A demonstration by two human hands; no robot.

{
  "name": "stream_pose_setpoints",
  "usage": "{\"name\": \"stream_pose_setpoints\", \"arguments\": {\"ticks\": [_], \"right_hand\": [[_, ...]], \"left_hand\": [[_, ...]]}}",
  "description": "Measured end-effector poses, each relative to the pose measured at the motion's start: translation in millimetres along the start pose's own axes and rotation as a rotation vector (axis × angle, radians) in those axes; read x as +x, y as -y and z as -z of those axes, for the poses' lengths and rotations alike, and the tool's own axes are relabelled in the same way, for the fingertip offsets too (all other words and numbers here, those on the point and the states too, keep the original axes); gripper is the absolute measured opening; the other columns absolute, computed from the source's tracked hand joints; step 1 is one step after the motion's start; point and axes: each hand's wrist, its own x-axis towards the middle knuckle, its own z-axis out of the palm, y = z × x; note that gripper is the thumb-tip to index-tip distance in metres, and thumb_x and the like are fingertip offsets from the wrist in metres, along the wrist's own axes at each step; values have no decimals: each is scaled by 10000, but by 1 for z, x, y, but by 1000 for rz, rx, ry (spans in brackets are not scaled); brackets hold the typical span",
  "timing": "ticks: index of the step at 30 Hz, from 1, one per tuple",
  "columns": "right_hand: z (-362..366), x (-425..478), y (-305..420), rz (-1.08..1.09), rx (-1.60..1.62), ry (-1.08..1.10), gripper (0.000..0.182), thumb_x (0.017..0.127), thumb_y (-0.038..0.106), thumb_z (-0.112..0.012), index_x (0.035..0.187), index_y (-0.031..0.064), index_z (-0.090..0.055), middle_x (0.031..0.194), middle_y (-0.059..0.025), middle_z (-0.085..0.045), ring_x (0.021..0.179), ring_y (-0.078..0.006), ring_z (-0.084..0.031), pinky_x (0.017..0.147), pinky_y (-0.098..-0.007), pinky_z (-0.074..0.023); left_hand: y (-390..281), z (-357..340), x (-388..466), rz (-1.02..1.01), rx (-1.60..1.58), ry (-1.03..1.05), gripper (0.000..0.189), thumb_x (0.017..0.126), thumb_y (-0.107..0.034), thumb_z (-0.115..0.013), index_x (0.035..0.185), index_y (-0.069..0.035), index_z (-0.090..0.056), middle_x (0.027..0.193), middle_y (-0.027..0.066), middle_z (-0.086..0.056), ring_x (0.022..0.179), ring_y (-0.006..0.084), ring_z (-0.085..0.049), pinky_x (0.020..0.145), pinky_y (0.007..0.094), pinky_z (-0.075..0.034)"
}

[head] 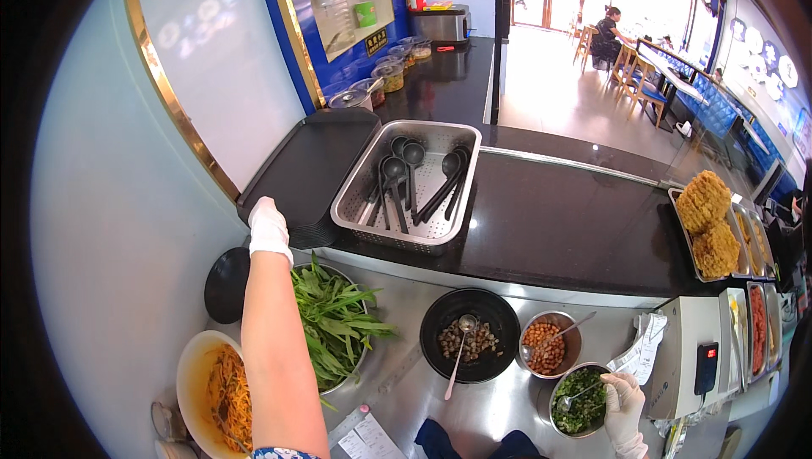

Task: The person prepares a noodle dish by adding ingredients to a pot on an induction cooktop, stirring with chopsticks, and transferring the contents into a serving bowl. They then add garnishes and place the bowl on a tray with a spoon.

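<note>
My left hand, in a white glove, reaches to the near left corner of a stack of black trays. Its fingers are hidden, so whether it grips a tray is unclear. My gloved right hand holds the handle of a metal spoon. The spoon's bowl rests in chopped green onions inside a steel pot. Beside that stands a steel pot of peanuts with a spoon in it. Under my left forearm, leafy greens fill a round metal container.
A perforated steel pan holds black ladles. A black bowl contains chopped food and a spoon. Shredded orange vegetables fill a pale bowl at lower left. Fried cutlets sit at right, above a boxy appliance. Printed slips lie in front.
</note>
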Motion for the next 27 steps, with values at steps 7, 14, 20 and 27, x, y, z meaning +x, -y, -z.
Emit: {"name": "stream_pose_setpoints", "arguments": {"ticks": [7, 14, 20, 27], "right_hand": [[0, -2, -1, -18, -3, -24, 97, 842, 17, -605, 921, 6, -661, 895, -103, -613, 849, -221, -581, 782, -300, -452], [-5, -3, -6, 8, -14, 0, 107, 829, 8, -607, 920, 9, -664, 881, -107, -618, 819, -231, -593, 760, -312, -468], [-8, 4, 0, 109, -49, -11, 111, 806, -3, -619, 904, 24, -661, 873, -130, -646, 780, -277, -639, 705, -328, -506], [32, -2, -4, 48, -64, -67, 165, 808, -9, -617, 952, 46, -675, 880, -130, -650, 763, -273, -643, 683, -318, -509]], "left_hand": [[4, 4, -1, -27, -35, -87, 291, 864, -258, -556, 1091, -78, -560, 1221, 106, -522, 971, 239, -539, 815, 404, -446], [-2, 9, 4, -46, -104, -139, 202, 856, -216, -592, 1008, -84, -611, 1120, 106, -582, 848, 215, -592, 703, 364, -497], [-17, 0, 23, -46, -92, 95, 216, 805, -189, -693, 890, -25, -582, 797, 74, -582, 395, 100, -431, 305, 181, -312], [-1, -17, -38, -85, 25, 460, 233, 757, -268, -652, 640, -179, -472, 580, -35, -474, 389, 77, -332, 372, 221, -279]]}}
